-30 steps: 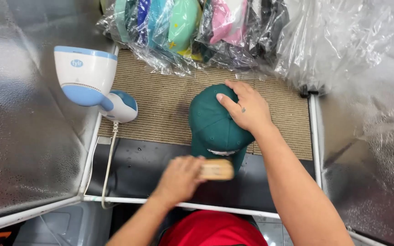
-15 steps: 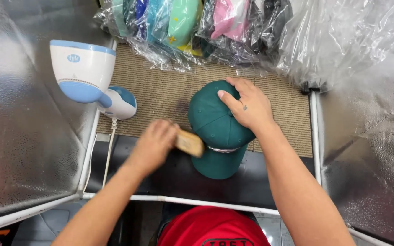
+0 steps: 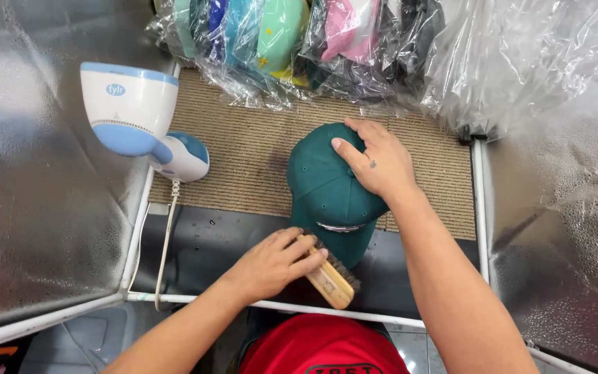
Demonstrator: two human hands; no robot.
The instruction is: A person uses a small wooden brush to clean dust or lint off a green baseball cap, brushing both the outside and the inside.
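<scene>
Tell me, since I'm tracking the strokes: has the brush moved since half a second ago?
Yes. The left hand has drawn the brush back from the left side of the green cap to its brim, nearer the white bar.

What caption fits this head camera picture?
Right hand steadies a green cap while left hand holds a wooden brush at its brim.

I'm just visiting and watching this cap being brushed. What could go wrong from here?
The brush in the left hand works at the brim end of the green cap, which only the right hand pins down; a hard stroke might slide the cap off the woven mat.

The white and blue appliance sits close by, and its cord trails beside the left forearm, so a wide sweep could snag it.
</scene>
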